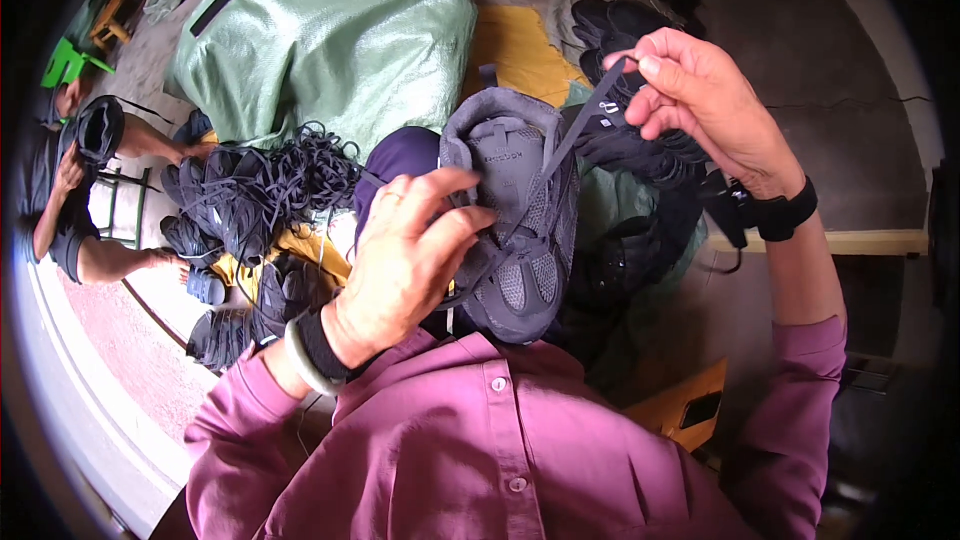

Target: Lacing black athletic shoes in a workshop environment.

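A dark grey lace-up shoe (515, 165) rests on my lap, its heel end away from me and its toe towards me. My right hand (700, 100) is raised to the right of it, thumb and fingers pinching the end of a flat dark shoelace (583, 125). That lace runs taut from the shoe's front up to my fingertips. Over the shoe's left side lies my left hand (405, 255), thumb and index finger apart at the tongue. Its other fingers curl down, partly hidden. A lace end shows just behind them.
A big pale green woven sack (330, 40) lies ahead. Dark shoes with tangled laces (270, 180) are heaped at left, more shoes (640, 130) at right. A co-worker's hands (70, 165) hold a dark shoe at far left. A phone (700, 410) lies on a board at lower right.
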Demonstrator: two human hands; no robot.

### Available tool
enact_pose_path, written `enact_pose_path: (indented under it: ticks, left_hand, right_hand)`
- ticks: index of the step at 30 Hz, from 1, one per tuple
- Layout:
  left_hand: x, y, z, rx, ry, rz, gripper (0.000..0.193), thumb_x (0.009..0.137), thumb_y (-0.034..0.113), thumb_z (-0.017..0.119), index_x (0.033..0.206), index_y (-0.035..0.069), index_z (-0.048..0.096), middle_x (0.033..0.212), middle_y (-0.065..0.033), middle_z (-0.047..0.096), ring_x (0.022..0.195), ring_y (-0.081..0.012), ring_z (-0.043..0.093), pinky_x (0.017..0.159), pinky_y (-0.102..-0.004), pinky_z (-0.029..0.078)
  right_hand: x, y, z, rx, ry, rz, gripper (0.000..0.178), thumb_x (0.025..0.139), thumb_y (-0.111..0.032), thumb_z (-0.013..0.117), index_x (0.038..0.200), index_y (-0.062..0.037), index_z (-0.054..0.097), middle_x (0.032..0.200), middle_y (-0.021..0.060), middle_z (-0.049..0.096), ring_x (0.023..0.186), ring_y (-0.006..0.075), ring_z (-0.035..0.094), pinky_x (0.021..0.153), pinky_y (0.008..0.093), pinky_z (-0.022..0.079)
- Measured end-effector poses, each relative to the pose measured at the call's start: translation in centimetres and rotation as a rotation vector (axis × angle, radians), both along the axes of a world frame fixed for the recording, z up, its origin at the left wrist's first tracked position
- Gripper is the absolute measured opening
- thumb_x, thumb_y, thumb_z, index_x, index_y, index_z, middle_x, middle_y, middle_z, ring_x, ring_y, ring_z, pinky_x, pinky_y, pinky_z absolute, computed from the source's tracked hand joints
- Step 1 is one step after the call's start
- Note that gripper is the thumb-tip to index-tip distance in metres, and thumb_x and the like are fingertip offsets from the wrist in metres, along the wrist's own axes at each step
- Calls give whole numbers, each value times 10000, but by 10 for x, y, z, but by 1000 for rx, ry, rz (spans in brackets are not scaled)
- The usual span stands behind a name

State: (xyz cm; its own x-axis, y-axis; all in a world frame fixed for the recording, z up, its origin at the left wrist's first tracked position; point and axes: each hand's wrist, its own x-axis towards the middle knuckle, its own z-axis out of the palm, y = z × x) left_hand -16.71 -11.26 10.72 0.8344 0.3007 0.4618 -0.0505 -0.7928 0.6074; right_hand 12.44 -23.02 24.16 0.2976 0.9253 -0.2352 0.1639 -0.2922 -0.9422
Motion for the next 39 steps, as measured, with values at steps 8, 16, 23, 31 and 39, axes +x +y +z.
enact_pose_path:
  ticks: [8, 16, 23, 31, 39]
  left_hand:
    - [-24, -49, -2, -599, 329, -26, 173, 880, 5, 731, 1034, 4, 650, 935, -157, 666, 799, -317, 677, 713, -370, 529]
    - [-13, -52, -15, -453, 320, 99, 205, 857, 54, 747, 1004, -12, 619, 917, -193, 629, 869, -415, 642, 754, -455, 525]
    - [-10, -48, -21, -436, 338, 69, 155, 844, 45, 741, 925, -5, 619, 879, -175, 622, 845, -389, 639, 751, -433, 524]
    - [-18, -51, -14, -1168, 456, 75, 179, 990, 77, 659, 1096, 19, 528, 874, -125, 675, 626, -202, 679, 570, -319, 564]
    - [-15, -41, -11, -1543, 438, 72, 198, 987, 102, 694, 1122, -32, 637, 870, -83, 704, 683, -129, 704, 606, -258, 598]
  right_hand:
    - [-10, 17, -45, 196, 814, 10, 209, 1073, -126, 494, 1101, 35, 624, 1273, 210, 653, 1116, 289, 685, 961, 382, 583]
    - [-18, 13, -49, 212, 631, -44, 364, 1019, -76, 611, 1349, 18, 489, 1261, 150, 633, 1189, 243, 643, 1050, 374, 538]
    - [-16, 12, -51, 234, 635, -15, 277, 1003, -93, 652, 1244, 13, 569, 1160, 117, 669, 1078, 208, 685, 982, 335, 560]
    - [-3, 14, -55, 225, 711, -6, 177, 1025, -152, 633, 1161, -42, 604, 1104, 84, 685, 989, 179, 698, 873, 308, 590]
    - [4, 13, -58, 203, 720, -72, 149, 1042, -168, 603, 1123, -49, 564, 1138, 122, 684, 989, 215, 701, 877, 343, 595]
